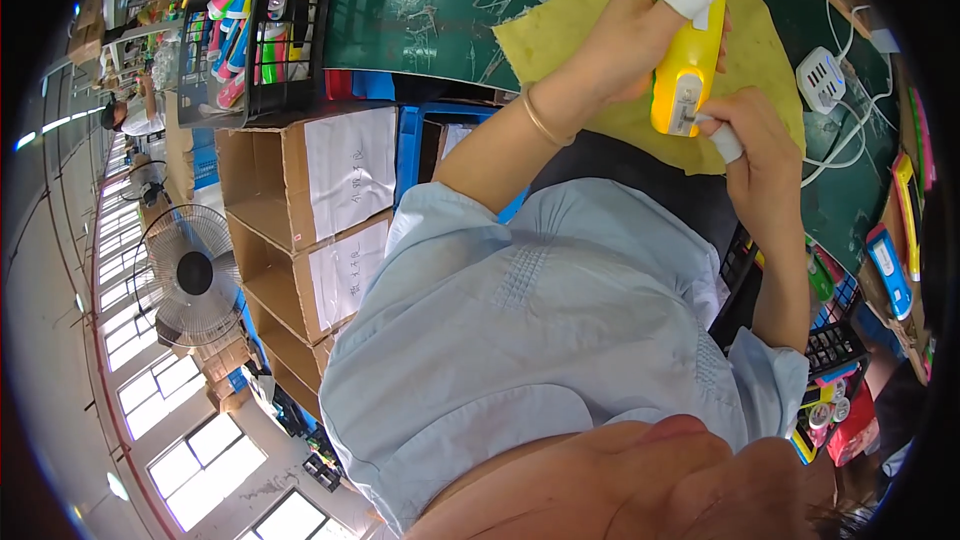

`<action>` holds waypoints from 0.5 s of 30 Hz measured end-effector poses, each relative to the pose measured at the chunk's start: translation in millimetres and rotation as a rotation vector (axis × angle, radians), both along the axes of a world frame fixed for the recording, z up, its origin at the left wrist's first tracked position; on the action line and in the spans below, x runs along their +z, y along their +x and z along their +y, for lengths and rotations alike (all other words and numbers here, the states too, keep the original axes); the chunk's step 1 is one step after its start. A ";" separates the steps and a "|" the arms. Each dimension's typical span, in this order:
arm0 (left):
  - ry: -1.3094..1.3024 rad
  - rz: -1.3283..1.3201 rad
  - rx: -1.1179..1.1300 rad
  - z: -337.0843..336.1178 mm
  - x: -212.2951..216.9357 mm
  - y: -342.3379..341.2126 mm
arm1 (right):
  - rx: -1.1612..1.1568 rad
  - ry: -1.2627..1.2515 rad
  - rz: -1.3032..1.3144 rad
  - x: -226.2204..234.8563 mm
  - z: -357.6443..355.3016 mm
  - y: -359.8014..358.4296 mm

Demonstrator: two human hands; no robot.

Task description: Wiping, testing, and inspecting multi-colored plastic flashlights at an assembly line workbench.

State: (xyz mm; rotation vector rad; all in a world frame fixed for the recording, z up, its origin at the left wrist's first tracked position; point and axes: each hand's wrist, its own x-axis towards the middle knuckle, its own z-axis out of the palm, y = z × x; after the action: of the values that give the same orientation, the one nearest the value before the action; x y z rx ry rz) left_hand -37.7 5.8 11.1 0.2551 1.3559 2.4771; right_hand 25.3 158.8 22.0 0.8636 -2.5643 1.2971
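Observation:
A yellow flashlight with a white rim at its far end is held over a yellow cloth. My left hand is wrapped round its body, white tape on the thumb and a bracelet on the wrist. On the near end of the flashlight a grey panel shows in the yellow shell. My right hand, with white tape on a digit, is closed, and its tips touch the edge of that panel. Whether a small part is pinched there is hidden.
A green worktop lies under the cloth. At left stands a black crate of colourful flashlights, above cardboard compartments. A white power strip with cables lies at right. A blue flashlight is near the right edge; a fan stands behind.

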 end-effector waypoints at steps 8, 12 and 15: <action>-0.384 0.252 0.212 14.2 -14.7 4.4 | -0.187 0.368 0.392 4.4 -0.6 -9.8; 0.001 -0.078 -0.029 10.6 -3.8 19.5 | 0.242 0.073 0.049 13.6 26.0 -11.8; 0.036 0.073 0.020 4.5 -9.2 5.8 | -0.026 -0.069 -0.226 11.6 12.4 3.4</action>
State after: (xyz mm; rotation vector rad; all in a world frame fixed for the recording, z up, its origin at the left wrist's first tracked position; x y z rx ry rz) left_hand -31.8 10.3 1.9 0.3449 1.3496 2.5342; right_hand 28.7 171.2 33.5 0.7057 -2.6674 1.5467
